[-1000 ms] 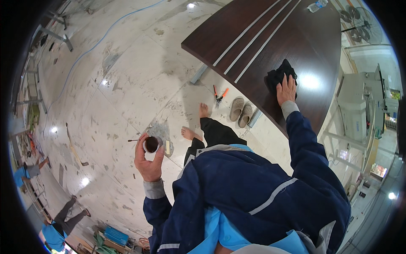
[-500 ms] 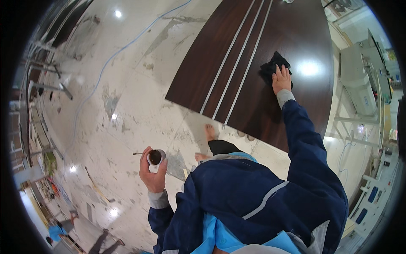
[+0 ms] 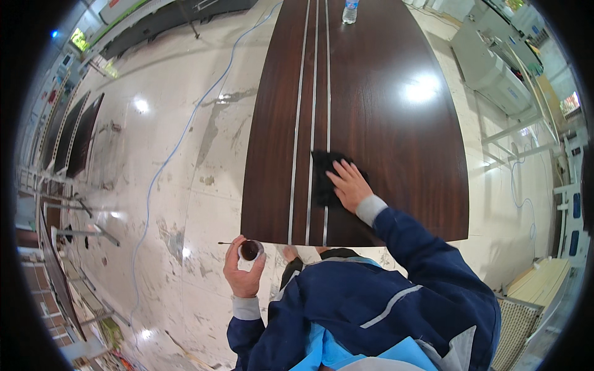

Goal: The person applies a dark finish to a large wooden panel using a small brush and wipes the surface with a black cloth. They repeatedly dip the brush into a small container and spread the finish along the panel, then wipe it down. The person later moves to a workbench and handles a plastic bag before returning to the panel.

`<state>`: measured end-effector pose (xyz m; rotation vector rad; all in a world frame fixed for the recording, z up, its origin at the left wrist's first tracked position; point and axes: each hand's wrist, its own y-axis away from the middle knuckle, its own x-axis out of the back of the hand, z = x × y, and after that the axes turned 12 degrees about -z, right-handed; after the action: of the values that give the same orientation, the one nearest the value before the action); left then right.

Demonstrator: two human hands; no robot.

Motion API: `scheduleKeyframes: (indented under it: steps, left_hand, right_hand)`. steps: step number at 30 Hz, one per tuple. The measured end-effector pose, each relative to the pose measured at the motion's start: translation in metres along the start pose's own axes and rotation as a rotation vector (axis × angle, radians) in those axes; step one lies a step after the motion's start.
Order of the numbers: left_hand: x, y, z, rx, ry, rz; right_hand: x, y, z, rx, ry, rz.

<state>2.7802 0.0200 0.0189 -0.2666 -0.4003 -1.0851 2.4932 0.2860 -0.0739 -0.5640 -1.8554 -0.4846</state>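
A small cup (image 3: 251, 251) with dark brown liquid in it sits in the grip of my left hand (image 3: 242, 271), just off the panel's near left corner. From that hand a thin dark stick (image 3: 229, 243) juts out to the left. My right hand (image 3: 350, 184) presses a black cloth (image 3: 323, 178) onto the dark brown wood panel (image 3: 396, 142), its fingers stretched over the cloth. The cloth covers part of the pale strips (image 3: 311, 123), three of which run along the panel's length. What lies beneath the cloth is hidden.
A clear plastic bottle (image 3: 350, 12) stands at the panel's far end. Dark panels (image 3: 83, 136) lean on a rack at the left. A blue hose (image 3: 167, 161) crosses the stained floor. Grey machinery (image 3: 495, 74) stands at the far right.
My right hand has moved the cloth leftward across the panel and nearer to me, onto the strips. The view has turned, and the cup now appears close by the panel's corner.
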Motion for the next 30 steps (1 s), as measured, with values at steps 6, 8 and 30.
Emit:
scheduleKeyframes:
  steps: [6, 8, 30]
  left_hand:
    - [0.02, -0.052, -0.005, -0.158, -0.035, -0.157]
    - [0.031, -0.063, -0.009, -0.189, -0.031, -0.184]
    - [0.088, -0.082, -0.078, -0.182, 0.179, -0.292]
  right_hand:
    - [0.009, 0.054, 0.048, -0.482, 0.094, 0.159]
    - [0.004, 0.047, 0.054, -0.595, 0.043, 0.184]
    - [-0.026, 0.044, -0.051, -0.757, -0.065, 0.157]
